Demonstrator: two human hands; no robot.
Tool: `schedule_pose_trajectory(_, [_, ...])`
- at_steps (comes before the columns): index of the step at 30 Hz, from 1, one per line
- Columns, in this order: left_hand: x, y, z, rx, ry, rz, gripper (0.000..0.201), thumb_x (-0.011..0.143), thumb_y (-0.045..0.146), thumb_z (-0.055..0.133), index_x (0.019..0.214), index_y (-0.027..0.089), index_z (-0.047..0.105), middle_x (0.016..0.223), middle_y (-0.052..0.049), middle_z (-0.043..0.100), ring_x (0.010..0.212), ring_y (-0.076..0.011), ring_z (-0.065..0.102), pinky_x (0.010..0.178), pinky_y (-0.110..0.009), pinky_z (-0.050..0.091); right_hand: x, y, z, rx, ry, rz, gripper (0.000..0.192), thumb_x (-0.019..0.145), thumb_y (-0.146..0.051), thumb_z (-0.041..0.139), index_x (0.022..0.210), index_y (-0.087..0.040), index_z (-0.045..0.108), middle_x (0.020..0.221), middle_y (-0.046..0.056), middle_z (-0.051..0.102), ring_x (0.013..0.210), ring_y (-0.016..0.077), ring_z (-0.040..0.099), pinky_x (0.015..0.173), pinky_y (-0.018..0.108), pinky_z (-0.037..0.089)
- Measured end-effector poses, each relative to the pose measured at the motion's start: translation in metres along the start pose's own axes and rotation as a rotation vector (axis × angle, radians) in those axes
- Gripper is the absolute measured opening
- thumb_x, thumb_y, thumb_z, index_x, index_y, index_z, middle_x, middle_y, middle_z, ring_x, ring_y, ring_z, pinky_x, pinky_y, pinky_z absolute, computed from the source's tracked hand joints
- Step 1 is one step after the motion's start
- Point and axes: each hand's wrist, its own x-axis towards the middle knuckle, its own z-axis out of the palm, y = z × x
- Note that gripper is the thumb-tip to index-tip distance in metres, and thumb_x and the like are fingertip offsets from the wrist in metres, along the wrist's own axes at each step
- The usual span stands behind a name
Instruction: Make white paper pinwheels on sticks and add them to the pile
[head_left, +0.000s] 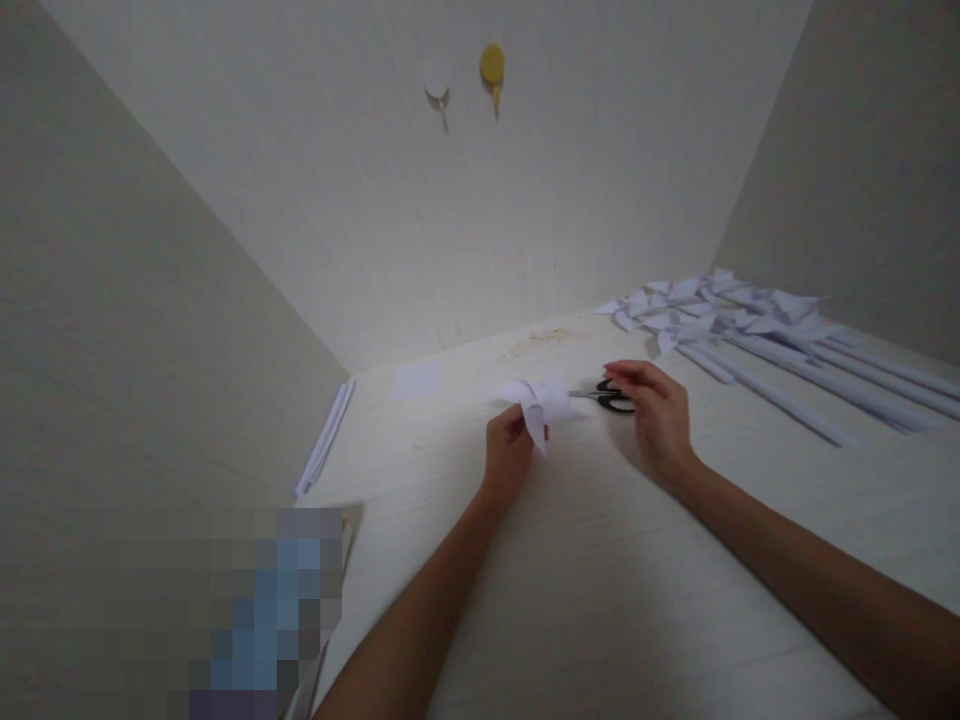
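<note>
My left hand (507,448) pinches a folded piece of white paper (541,402) and holds it just above the white table (570,580). My right hand (654,412) grips black-handled scissors (609,396), whose blades point left into the paper's right edge. Both hands work near the middle of the table, toward its far side.
A pile of finished white paper pinwheels on rolled paper sticks (757,335) lies at the right. A small white paper square (417,380) lies at the back, and white paper strips (324,440) lie along the left edge. Two round hooks (491,66) hang on the wall.
</note>
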Motion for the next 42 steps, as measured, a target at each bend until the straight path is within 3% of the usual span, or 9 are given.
schedule_pose_trajectory(3, [-0.001, 0.006, 0.001, -0.020, 0.050, 0.010, 0.018, 0.063, 0.015, 0.049, 0.046, 0.014, 0.055, 0.045, 0.003, 0.050, 0.046, -0.0083, 0.042, 0.047, -0.020, 0.032, -0.009, -0.013, -0.002, -0.281, -0.160, -0.338, 0.026, 0.071, -0.024, 0.045, 0.094, -0.024, 0.057, 0.092, 0.004, 0.057, 0.089, 0.0203, 0.049, 0.076, 0.036, 0.036])
schedule_pose_trajectory(5, [-0.002, 0.008, 0.003, -0.042, 0.045, 0.014, 0.019, 0.063, 0.016, 0.050, 0.045, 0.014, 0.056, 0.046, 0.003, 0.050, 0.046, -0.0080, 0.042, 0.046, -0.020, 0.032, -0.017, -0.019, 0.002, -0.506, -0.334, -0.558, 0.036, 0.065, -0.027, 0.054, 0.101, -0.024, 0.052, 0.099, 0.005, 0.056, 0.094, 0.0230, 0.047, 0.082, 0.039, 0.032])
schedule_pose_trajectory(8, [-0.002, 0.008, 0.005, -0.073, 0.017, 0.023, 0.017, 0.063, 0.017, 0.052, 0.046, 0.014, 0.057, 0.047, 0.003, 0.052, 0.046, -0.0075, 0.042, 0.046, -0.020, 0.033, -0.024, -0.019, 0.010, -0.703, -0.493, -0.727, 0.045, 0.062, -0.026, 0.058, 0.105, -0.025, 0.048, 0.102, 0.005, 0.057, 0.097, 0.0234, 0.047, 0.084, 0.040, 0.029])
schedule_pose_trajectory(20, [-0.004, 0.001, 0.006, 0.068, -0.100, 0.113, 0.017, 0.064, 0.010, 0.050, 0.053, 0.016, 0.062, 0.051, 0.002, 0.056, 0.050, -0.0100, 0.050, 0.050, -0.021, 0.038, -0.024, -0.014, 0.013, -0.814, -0.267, -0.726, 0.031, 0.063, -0.020, 0.057, 0.093, -0.023, 0.049, 0.084, 0.004, 0.059, 0.085, 0.0218, 0.050, 0.077, 0.038, 0.031])
schedule_pose_trajectory(30, [-0.004, 0.004, 0.005, 0.116, -0.091, 0.097, 0.020, 0.066, 0.015, 0.054, 0.047, 0.015, 0.060, 0.048, 0.001, 0.055, 0.049, -0.0097, 0.051, 0.054, -0.022, 0.041, -0.023, -0.011, 0.014, -0.763, -0.234, -0.698, 0.029, 0.066, -0.016, 0.055, 0.092, -0.024, 0.046, 0.082, 0.003, 0.058, 0.082, 0.0203, 0.051, 0.076, 0.037, 0.034])
schedule_pose_trajectory(42, [-0.004, 0.002, 0.006, 0.085, -0.102, 0.100, 0.010, 0.066, 0.016, 0.055, 0.060, 0.015, 0.063, 0.054, 0.001, 0.057, 0.049, -0.0077, 0.050, 0.052, -0.020, 0.042, -0.023, -0.013, 0.015, -0.704, -0.196, -0.699, 0.028, 0.066, -0.014, 0.055, 0.091, -0.023, 0.047, 0.077, 0.003, 0.058, 0.074, 0.0189, 0.051, 0.073, 0.037, 0.036])
